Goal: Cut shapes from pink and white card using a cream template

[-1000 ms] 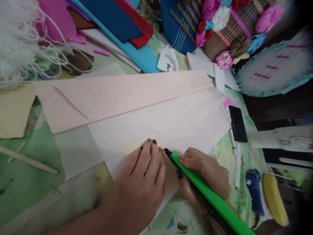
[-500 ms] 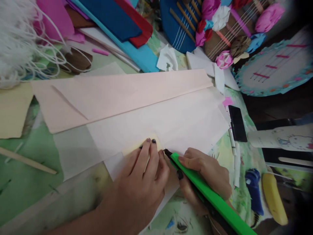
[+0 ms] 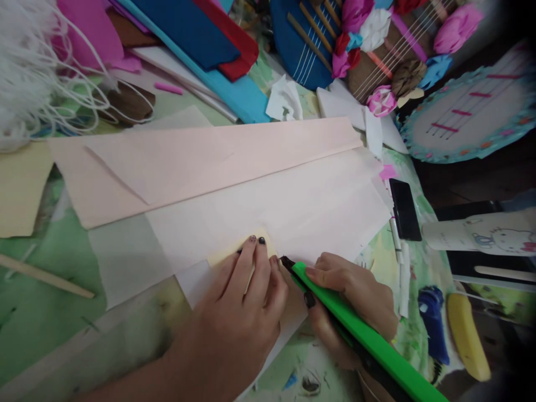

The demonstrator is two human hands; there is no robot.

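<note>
Two hands in my view. Left hand [image 3: 247, 318] flat, fingers stretched together, palm down, pressing one yellow card [image 3: 224, 257]. Right hand [image 3: 355, 296] clenched around one green cutter [image 3: 368, 343], whose black tip touches the paper right beside the left fingertips. The card lies on one white sheet [image 3: 301, 212]. One pink sheet [image 3: 209, 156] lies just beyond, one phone [image 3: 405, 209] to the right.

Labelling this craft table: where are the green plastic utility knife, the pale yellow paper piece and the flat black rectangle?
green plastic utility knife [image 3: 360, 330], head view, mid-handle.
pale yellow paper piece [image 3: 228, 255], head view, bare corner.
flat black rectangle [image 3: 404, 209], head view, centre.
</note>
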